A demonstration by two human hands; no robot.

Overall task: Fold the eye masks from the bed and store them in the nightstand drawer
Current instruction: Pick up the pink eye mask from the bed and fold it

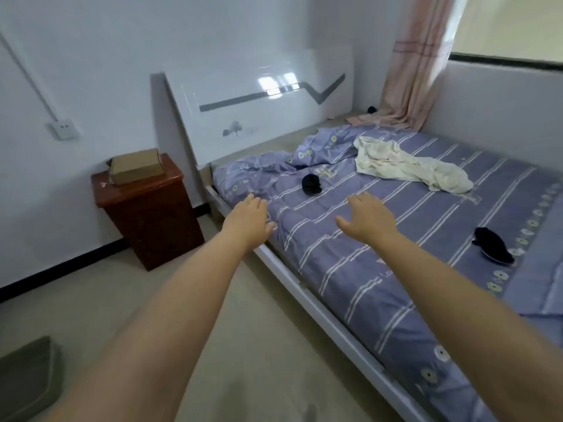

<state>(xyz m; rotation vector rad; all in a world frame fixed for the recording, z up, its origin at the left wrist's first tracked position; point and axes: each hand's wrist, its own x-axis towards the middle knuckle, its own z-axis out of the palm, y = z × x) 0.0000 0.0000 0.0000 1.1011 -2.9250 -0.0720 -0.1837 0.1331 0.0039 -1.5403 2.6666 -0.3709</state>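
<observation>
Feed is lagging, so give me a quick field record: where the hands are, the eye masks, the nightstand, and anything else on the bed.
left hand: open, empty, over the near bed edge
right hand: open, empty, over the blanket
near eye mask: black, bunched, on the blanket beyond both hands
far eye mask: black, lying toward the right side of the bed
nightstand: reddish brown, left of the bed; drawer not discernible
cardboard box: on top of the nightstand
white cloth: crumpled on the bed
blanket: purple, striped

Two bare forearms, no sleeves; left grip (248,222) and right grip (370,219) ungloved, ringless
</observation>
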